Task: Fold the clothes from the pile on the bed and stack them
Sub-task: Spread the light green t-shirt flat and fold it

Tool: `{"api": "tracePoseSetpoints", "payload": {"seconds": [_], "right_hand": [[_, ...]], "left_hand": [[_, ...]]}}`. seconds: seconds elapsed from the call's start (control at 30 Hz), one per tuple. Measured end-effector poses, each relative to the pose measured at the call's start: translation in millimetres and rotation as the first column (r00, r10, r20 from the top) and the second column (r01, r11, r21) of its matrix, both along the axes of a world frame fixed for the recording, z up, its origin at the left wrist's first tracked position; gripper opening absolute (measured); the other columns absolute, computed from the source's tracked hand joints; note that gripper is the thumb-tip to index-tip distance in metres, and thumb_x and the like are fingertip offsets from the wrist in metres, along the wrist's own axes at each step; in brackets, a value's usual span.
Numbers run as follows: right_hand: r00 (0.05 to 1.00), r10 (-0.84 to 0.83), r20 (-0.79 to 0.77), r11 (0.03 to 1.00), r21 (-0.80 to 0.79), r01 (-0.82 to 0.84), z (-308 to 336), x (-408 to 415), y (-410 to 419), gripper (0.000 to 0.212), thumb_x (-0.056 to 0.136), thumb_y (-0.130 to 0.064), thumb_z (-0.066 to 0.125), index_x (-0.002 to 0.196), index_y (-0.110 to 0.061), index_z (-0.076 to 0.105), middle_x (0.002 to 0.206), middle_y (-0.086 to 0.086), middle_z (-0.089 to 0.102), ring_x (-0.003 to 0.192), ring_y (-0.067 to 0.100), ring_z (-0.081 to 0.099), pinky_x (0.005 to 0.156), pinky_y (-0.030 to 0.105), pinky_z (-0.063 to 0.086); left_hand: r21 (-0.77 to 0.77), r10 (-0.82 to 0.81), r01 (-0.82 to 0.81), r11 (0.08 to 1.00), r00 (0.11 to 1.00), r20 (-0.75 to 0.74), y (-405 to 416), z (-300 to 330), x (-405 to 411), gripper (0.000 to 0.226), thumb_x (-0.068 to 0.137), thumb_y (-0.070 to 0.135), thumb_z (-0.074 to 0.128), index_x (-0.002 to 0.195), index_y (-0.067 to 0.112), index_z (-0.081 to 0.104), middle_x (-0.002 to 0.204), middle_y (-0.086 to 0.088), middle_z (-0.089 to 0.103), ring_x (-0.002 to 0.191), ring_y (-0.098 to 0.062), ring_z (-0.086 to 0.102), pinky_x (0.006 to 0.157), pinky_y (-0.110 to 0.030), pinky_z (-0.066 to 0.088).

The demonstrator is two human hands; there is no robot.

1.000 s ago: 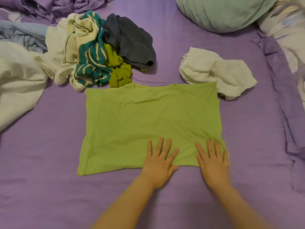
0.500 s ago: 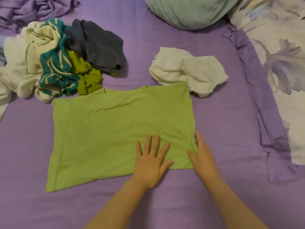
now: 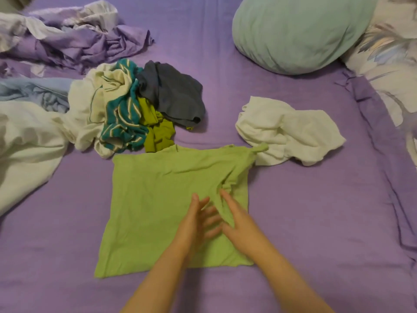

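Note:
A light green shirt point(image 3: 158, 211) lies spread on the purple bed sheet point(image 3: 316, 233) in front of me. Its right side is drawn up into a raised ridge running from the top right corner down to my hands. My right hand point(image 3: 241, 229) pinches that bunched right edge over the middle of the shirt. Just left of it, my left hand point(image 3: 196, 222) lies on the shirt with fingers straight and blurred. The unfolded pile point(image 3: 126, 114) sits behind the shirt at the left: cream, teal-striped, olive and dark grey garments. A crumpled white garment point(image 3: 288, 132) lies at the back right.
A mint pillow point(image 3: 300, 30) is at the head of the bed, with a floral pillow point(image 3: 392, 64) to its right. Crumpled purple bedding point(image 3: 74, 39) and a white duvet point(image 3: 22, 143) fill the left side.
My right hand took the shirt's right edge and pulled it leftward over the shirt, raising a ridge. My left hand stayed on the cloth, now beside the right hand. The camera view shifted back left.

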State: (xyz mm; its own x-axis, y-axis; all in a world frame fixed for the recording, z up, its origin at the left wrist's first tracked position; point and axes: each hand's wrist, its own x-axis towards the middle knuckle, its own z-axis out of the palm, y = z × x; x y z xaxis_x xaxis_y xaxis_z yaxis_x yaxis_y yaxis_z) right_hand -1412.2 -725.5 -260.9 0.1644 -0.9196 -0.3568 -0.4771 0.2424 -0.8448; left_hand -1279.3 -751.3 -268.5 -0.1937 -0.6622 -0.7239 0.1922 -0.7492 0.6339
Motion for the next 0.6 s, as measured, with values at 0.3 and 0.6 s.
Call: {"api": "tracePoseSetpoints", "payload": {"seconds": [0.3, 0.6], "right_hand": [[0.402, 0.47, -0.786, 0.69, 0.043, -0.722, 13, 16, -125, 0.054, 0.098, -0.02, 0.039, 0.147, -0.037, 0.025, 0.159, -0.004, 0.015, 0.145, 0.027, 0.008, 0.112, 0.042, 0.023], [-0.228, 0.647, -0.728, 0.251, 0.485, -0.837, 10, 71, -207, 0.053, 0.083, -0.026, 0.066, 0.131, -0.041, 0.049, 0.131, 0.001, 0.05, 0.132, 0.027, 0.028, 0.11, 0.055, 0.014]], "left_hand": [[-0.231, -0.141, 0.256, 0.939, 0.896, 0.421, 9, -15, 36, 0.06, 0.083, -0.001, 0.066, 0.138, 0.009, 0.043, 0.135, -0.005, 0.052, 0.121, -0.014, 0.052, 0.106, -0.03, 0.039], [-0.222, 0.027, 0.021, 0.975, 0.977, 0.212, 12, -14, 68, 0.049, 0.083, -0.006, 0.066, 0.129, 0.007, 0.053, 0.122, -0.001, 0.061, 0.108, -0.008, 0.059, 0.097, -0.017, 0.045]]}}
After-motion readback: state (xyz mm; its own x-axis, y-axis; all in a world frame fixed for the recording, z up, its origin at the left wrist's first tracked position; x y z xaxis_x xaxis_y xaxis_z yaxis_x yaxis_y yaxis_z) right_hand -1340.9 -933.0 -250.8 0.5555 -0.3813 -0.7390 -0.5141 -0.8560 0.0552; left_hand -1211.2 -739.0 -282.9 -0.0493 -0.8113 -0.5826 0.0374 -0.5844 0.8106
